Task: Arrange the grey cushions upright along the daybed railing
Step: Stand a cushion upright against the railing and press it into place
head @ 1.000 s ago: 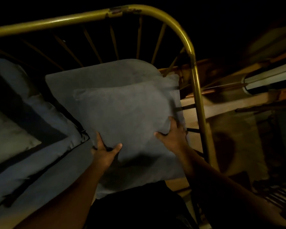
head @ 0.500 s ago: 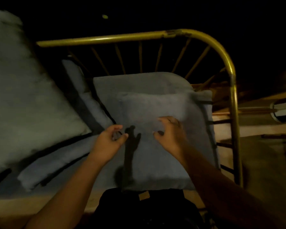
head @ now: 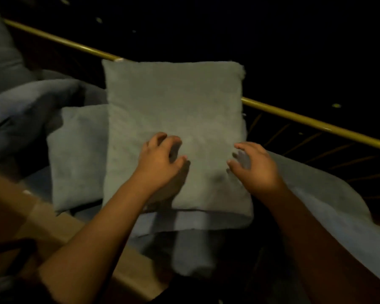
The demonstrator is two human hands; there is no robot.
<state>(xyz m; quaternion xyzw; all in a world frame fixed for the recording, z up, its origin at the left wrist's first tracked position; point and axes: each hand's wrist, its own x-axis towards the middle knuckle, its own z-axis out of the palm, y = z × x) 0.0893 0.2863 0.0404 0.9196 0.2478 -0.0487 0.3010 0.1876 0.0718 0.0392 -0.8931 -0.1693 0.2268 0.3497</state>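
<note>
Since half a second ago we've turned to a new cushion [head: 173,119] at frame centre, leaning on the gold railing [head: 312,121]; left hand [head: 158,163] and right hand [head: 257,165] hover half-curled, holding nothing; second cushion [head: 77,154] at its left needs standing next, we judge

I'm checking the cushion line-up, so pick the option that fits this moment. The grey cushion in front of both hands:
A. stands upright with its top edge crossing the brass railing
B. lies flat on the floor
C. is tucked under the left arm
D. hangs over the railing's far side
A: the grey cushion stands upright, its top edge covering part of the brass railing, with the left hand and right hand open at its face.
</note>
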